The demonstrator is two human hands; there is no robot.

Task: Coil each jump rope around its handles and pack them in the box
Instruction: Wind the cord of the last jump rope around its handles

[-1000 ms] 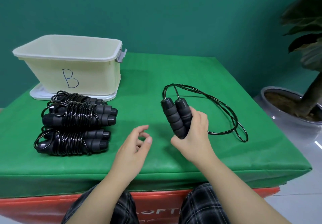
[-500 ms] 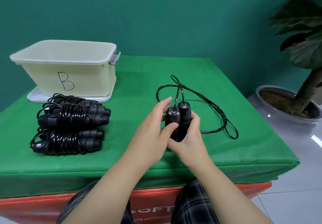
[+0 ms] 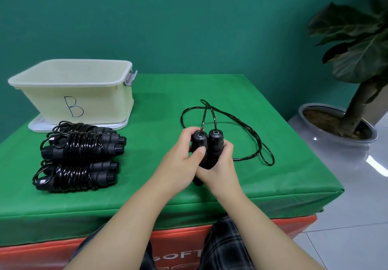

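We are sitting at a wide green cloth-covered table whose front edge is showing an orange-red padded base beneath the cloth. Off to our right, on the pale tiled floor, a large dark-leaved plant in a round grey glazed pot is standing well apart from our work.

At the far left of the table a cream rectangular plastic box marked with a blue letter B is sitting open on its white lid, a grey latch showing at its right end. Just in front of the box, a pile of black jump ropes already coiled around their handles is lying on the cloth, stacked in at least two layers, with the handle ends pointing right.

Near the middle of the table we are holding the two black foam handles of an uncoiled jump rope side by side and upright, ends up. Our left hand is wrapping its fingers around the left handle, thumb pressing on its front. Our right hand is gripping the pair from the right and below.

The thin black cord of this rope is rising from both handle tops, crossing just beyond them, and lying in loose loops on the cloth to the right.
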